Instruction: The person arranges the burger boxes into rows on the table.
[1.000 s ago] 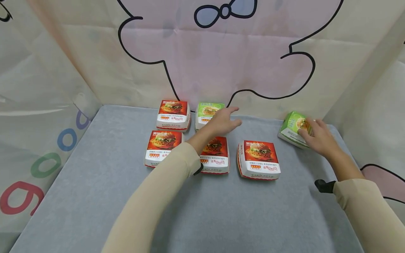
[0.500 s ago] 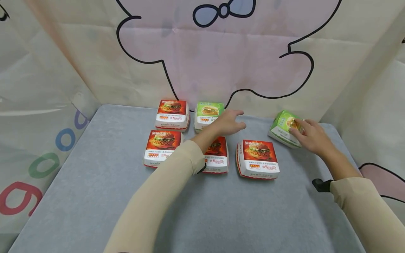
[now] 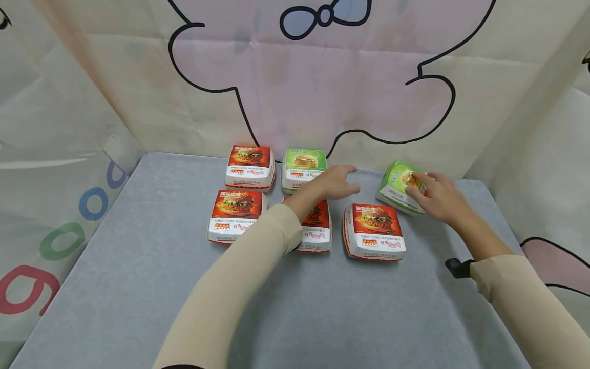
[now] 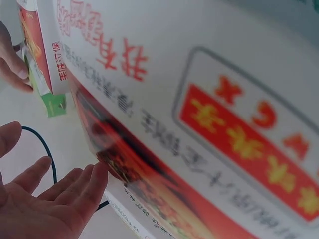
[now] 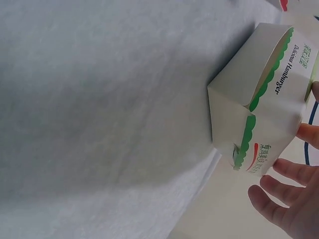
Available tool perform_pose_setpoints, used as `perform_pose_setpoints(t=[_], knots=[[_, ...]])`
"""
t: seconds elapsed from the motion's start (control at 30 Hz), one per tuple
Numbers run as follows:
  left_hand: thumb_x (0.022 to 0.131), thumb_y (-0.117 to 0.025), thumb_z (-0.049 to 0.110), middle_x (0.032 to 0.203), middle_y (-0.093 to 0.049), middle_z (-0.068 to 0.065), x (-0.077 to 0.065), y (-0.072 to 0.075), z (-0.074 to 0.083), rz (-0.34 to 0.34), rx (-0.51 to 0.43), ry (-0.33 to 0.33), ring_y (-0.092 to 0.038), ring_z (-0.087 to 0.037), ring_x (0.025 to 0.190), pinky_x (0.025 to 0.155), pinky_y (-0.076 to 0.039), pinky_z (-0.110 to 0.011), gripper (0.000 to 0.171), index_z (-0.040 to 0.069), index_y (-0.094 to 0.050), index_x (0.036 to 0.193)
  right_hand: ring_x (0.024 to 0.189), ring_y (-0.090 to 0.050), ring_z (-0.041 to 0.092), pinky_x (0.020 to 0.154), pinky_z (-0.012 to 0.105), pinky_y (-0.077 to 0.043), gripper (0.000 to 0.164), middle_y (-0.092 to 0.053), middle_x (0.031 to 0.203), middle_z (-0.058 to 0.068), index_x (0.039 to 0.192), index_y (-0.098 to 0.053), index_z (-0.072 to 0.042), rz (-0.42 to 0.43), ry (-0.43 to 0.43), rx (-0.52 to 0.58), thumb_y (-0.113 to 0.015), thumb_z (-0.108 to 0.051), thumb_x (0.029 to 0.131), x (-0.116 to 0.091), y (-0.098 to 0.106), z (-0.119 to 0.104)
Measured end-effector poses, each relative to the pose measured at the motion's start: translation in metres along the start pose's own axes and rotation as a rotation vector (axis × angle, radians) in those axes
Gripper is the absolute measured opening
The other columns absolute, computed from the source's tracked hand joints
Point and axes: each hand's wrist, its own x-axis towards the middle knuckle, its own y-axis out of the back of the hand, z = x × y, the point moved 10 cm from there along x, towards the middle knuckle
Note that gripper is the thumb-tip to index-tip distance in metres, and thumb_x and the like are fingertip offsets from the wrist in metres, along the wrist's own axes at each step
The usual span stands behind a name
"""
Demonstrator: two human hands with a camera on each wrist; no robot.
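Two green hamburger boxes and several red ones lie on a grey cloth-covered table. My right hand (image 3: 435, 197) rests fingertips on the top and right side of the right-hand green hamburger box (image 3: 397, 187). That box sits at an angle; in the right wrist view its fingers (image 5: 294, 172) are spread and barely bent. My left hand (image 3: 334, 183) reaches over a red hamburger box (image 3: 318, 233) and partly covers the other green hamburger box (image 3: 299, 166). Its fingers (image 4: 67, 189) are extended and grip nothing. Whether it touches that green box, I cannot tell.
Two more red boxes, one behind (image 3: 250, 166) and one in front (image 3: 236, 215), stand at the left. A further red box (image 3: 374, 230) lies just in front of the angled green one. A printed curtain (image 3: 276, 102) borders the table's back and sides.
My right hand has slid the angled green hamburger box to the left along the table's back. My left hand has shifted slightly right; the other boxes stay put.
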Motion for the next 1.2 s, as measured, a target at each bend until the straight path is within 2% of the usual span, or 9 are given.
perform_pose_setpoints(t=[0.2,0.53,0.83,1.07,1.2], knots=[[0.098,-0.054,0.026,0.156,-0.04,-0.006,0.001,-0.005,0.001,-0.015,0.011,0.015,-0.035,-0.022,0.144,0.113,-0.032,-0.033,0.06,0.011,-0.037,0.154,0.129,-0.031,0.059,0.1,0.073,-0.027,0.067,-0.035,0.141,0.041,0.147,-0.04,0.002,0.01,0.024,-0.002,-0.044,-0.048,0.103,0.005,-0.002,-0.011],[0.1,-0.054,0.026,0.157,-0.038,-0.006,0.0,-0.012,0.006,-0.063,0.019,0.004,-0.032,-0.022,0.146,0.115,-0.03,-0.032,0.06,0.01,-0.036,0.154,0.132,-0.027,0.057,0.1,0.074,-0.027,0.074,-0.03,0.146,0.038,0.149,-0.036,0.0,-0.016,-0.007,0.052,-0.05,-0.054,0.099,0.011,-0.008,-0.019],[0.101,-0.054,0.026,0.16,-0.034,-0.004,0.003,-0.026,0.009,-0.149,-0.013,0.018,-0.028,-0.02,0.148,0.117,-0.026,-0.035,0.061,0.013,-0.032,0.156,0.134,-0.027,0.055,0.102,0.073,-0.027,0.078,-0.029,0.148,0.036,0.15,-0.035,0.0,-0.03,-0.02,0.112,-0.057,-0.053,0.097,0.015,-0.011,-0.029],[0.103,-0.052,0.029,0.161,-0.032,-0.005,0.003,-0.038,0.012,-0.234,0.034,0.032,-0.026,-0.019,0.148,0.117,-0.025,-0.032,0.062,0.012,-0.028,0.158,0.135,-0.028,0.053,0.104,0.072,-0.027,0.075,-0.031,0.149,0.033,0.149,-0.037,0.0,-0.023,-0.007,0.116,-0.057,-0.051,0.098,0.018,-0.013,-0.036],[0.103,-0.052,0.03,0.161,-0.032,-0.004,0.003,-0.041,0.013,-0.253,0.063,0.044,-0.027,-0.018,0.148,0.117,-0.026,-0.032,0.062,0.014,-0.028,0.158,0.135,-0.029,0.052,0.104,0.071,-0.027,0.072,-0.032,0.148,0.033,0.147,-0.039,0.0,-0.017,0.006,0.116,-0.058,-0.048,0.098,0.019,-0.012,-0.04]])
